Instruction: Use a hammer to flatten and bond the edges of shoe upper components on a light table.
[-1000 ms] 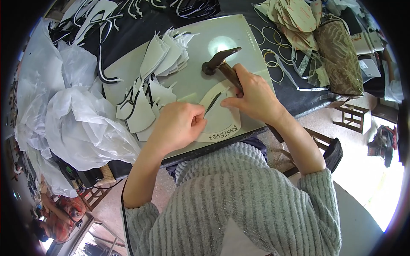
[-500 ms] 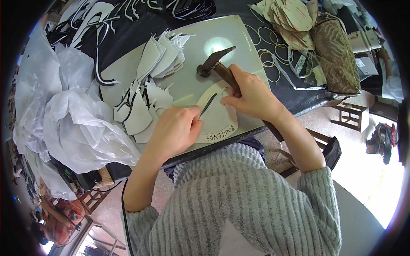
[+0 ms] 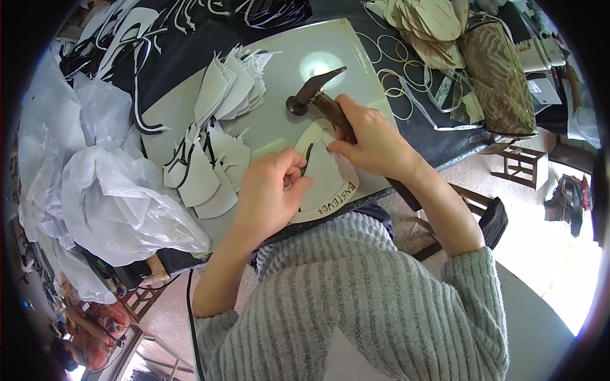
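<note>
A cream shoe-upper piece (image 3: 325,171) with a dark folded edge lies on a pale grey work slab (image 3: 279,120). My left hand (image 3: 270,193) pinches that dark edge near the piece's middle. My right hand (image 3: 375,136) grips the brown wooden handle of a hammer (image 3: 316,95) and also presses fingertips on the piece. The hammer's dark metal head rests on the slab just beyond the piece.
Stacks of white cut pieces (image 3: 222,101) lie on the slab to the left. Crumpled white plastic bags (image 3: 101,184) fill the left side. Rubber bands (image 3: 397,79), a pile of insoles (image 3: 432,25) and a patterned bag (image 3: 499,76) sit right. Wooden stools stand below.
Both hands stay on the piece and shift slightly along its edge. The hammer stays in my right hand, its head a little nearer the piece.
</note>
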The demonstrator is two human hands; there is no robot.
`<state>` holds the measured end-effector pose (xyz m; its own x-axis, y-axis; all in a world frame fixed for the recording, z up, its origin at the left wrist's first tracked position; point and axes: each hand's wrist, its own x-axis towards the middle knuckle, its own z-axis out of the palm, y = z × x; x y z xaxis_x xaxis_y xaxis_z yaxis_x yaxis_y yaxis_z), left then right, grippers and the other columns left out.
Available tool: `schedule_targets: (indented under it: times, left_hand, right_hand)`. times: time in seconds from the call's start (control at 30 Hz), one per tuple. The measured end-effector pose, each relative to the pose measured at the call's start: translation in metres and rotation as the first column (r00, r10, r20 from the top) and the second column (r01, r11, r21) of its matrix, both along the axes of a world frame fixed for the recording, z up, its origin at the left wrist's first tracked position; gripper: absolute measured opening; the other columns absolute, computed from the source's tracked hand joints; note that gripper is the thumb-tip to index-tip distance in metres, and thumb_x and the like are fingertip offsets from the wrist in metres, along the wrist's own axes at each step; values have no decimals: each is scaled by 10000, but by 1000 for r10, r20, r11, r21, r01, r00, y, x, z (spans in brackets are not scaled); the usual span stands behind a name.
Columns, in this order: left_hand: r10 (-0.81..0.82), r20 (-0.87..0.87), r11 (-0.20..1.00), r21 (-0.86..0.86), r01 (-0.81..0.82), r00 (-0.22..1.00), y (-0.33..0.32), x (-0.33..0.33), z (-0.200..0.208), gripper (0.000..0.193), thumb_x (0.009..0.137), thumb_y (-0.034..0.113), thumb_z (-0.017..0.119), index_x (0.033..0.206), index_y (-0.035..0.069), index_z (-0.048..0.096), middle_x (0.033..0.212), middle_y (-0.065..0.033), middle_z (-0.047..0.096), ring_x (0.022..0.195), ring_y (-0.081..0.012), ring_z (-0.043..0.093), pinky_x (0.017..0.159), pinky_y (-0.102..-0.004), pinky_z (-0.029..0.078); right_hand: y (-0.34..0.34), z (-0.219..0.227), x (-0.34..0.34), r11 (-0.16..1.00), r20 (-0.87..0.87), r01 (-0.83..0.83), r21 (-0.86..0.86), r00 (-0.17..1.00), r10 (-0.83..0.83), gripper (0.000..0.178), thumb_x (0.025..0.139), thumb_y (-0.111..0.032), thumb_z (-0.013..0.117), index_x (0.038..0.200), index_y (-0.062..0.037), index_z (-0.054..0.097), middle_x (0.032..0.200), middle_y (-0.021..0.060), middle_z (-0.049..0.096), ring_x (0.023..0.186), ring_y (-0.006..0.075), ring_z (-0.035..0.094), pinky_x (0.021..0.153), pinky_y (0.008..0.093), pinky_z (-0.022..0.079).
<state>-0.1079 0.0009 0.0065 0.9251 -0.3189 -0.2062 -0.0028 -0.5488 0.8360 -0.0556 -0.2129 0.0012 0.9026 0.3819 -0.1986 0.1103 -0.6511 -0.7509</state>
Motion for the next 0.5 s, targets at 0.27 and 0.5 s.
schedule_targets:
  times: [0.27, 0.5]
  left_hand:
    - [-6, 20, 994, -113, 9, 1000, 3, -2, -3, 214, 792, 61, 739, 964, -18, 639, 767, -103, 662, 690, -221, 661, 651, -324, 532]
    - [18, -35, 995, -95, -21, 999, 2, 1, -3, 215, 790, 64, 743, 955, -25, 640, 761, -112, 668, 663, -216, 662, 641, -321, 533]
  right_hand:
    - [-1, -2, 0, 1000, 29, 2, -4, 1000, -2, 364, 752, -78, 734, 972, 6, 456, 751, 177, 626, 732, 355, 650, 656, 416, 487]
    - [0, -1, -1, 1000, 20, 0, 25, 1000, 0, 366, 751, -79, 732, 982, 9, 462, 756, 174, 632, 725, 351, 654, 659, 407, 497]
